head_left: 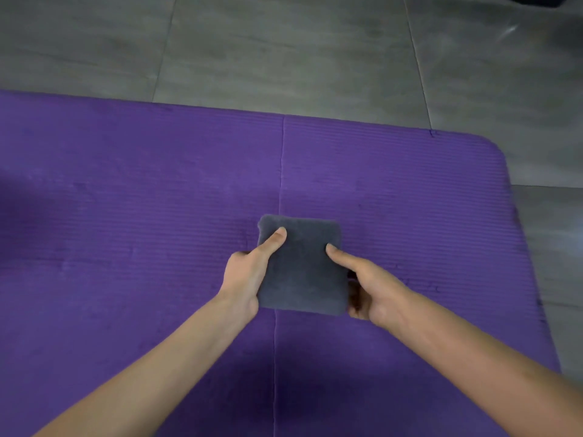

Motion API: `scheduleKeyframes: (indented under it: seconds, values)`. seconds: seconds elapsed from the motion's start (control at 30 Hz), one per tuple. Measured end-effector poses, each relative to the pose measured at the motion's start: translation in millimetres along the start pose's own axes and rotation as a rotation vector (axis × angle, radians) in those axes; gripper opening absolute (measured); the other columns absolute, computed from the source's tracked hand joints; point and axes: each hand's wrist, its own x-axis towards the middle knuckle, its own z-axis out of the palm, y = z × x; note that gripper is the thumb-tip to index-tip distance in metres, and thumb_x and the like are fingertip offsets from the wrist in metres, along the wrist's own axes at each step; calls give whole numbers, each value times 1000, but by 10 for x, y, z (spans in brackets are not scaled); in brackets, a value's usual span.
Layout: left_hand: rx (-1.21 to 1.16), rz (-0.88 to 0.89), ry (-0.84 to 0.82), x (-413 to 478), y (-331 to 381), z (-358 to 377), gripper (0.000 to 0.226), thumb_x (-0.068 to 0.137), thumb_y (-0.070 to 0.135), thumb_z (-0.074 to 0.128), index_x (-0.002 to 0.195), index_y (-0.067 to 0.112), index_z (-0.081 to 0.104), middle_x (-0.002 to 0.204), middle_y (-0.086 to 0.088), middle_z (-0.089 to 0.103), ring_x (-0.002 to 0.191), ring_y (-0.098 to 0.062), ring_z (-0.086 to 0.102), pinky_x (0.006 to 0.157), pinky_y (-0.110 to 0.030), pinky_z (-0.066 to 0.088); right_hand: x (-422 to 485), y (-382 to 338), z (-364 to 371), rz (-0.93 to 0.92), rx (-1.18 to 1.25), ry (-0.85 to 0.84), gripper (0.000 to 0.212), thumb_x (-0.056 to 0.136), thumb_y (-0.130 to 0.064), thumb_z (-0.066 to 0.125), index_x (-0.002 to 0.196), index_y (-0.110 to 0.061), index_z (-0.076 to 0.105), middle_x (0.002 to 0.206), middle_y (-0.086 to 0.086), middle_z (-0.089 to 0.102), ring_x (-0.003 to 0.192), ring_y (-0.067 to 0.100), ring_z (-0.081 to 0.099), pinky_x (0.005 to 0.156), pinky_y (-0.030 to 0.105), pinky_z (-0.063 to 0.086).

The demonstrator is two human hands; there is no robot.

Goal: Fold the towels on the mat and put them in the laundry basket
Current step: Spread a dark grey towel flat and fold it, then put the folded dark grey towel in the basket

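Two bare hands grip one folded grey towel over the middle of a purple ribbed mat, seen from the head camera. The left hand clasps the towel's 9 o'clock edge, thumb laid across the top face toward 12 o'clock and the other fingers hidden beneath. The right hand clamps the 3 o'clock edge, thumb pressed on top and fingers curled under. The towel is a compact, thick rectangle, its corners rounded. A crease in the mat runs from 12 to 6 o'clock behind the towel. Grey floor tiles lie beyond the mat at 12 o'clock, and a dark object, too cropped to identify, sits at 1 o'clock
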Motion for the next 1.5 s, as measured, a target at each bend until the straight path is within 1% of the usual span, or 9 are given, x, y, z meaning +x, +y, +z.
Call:
scheduleKeyframes:
  seconds: [0.27,0.4,0.5,0.67,0.87,1.0,1.13,1.23,1.5]
  values:
    - [6,46,62,-587,667,-107,36,71,45,77,79,12,64,81,0,70,77,-15,67,62,-26,51,-731,-436,332,-74,187,141,33,74,-30,78,95,-9,66,91,2,70,80,13,64,59,22,46]
    - [-20,14,109,-1451,905,-331,29,77,41,73,77,13,66,80,1,69,75,-14,66,58,-25,48,-1687,-507,540,-77,271,155,20,78,-19,76,91,-8,66,88,2,70,72,10,65,41,15,47]
    - [-54,-15,151,-2182,1124,-618,30,80,42,70,75,13,65,77,2,67,74,-15,65,57,-25,47,-2463,-569,768,-107,237,150,24,79,-16,74,100,-4,68,98,6,71,79,13,67,49,20,51]
    - [-186,-63,147,-3643,1714,-1399,31,80,38,71,87,9,65,86,-2,69,80,-17,65,62,-28,50,-4043,-886,1288,-177,66,104,17,80,-14,74,94,-7,69,86,2,69,69,6,63,43,14,47]
    - [-351,-56,185,-5391,2349,-2641,48,76,39,73,106,4,63,101,-7,67,89,-21,62,68,-28,46,-5897,-1180,2187,-276,-151,-27,10,81,-13,72,86,-6,68,83,2,66,66,5,59,42,11,45]
    - [-438,-8,227,-6140,2588,-3675,48,73,40,76,103,4,66,102,-8,69,96,-22,63,79,-29,48,-6712,-1137,3097,-314,-253,-94,14,81,-15,73,84,-3,68,83,3,66,68,8,59,49,17,48]
    - [-520,34,262,-6697,2687,-4909,35,74,35,77,88,5,65,84,-8,64,74,-21,56,63,-25,42,-7291,-866,4276,-340,-282,-190,25,79,-13,74,99,1,69,97,9,70,80,16,65,61,24,50]
    - [-548,88,300,-6997,2749,-5872,31,74,35,77,85,7,66,84,-9,61,78,-22,51,61,-25,36,-7623,-645,5213,-362,-296,-287,36,77,-12,75,108,2,67,106,11,69,96,21,66,74,26,51]
    - [-624,109,438,-7175,2926,-8203,38,72,36,78,92,6,66,90,-11,66,78,-23,59,66,-28,43,-8080,-136,7546,-358,-399,-419,11,80,-11,73,83,-2,68,87,13,69,72,21,63,59,24,52]
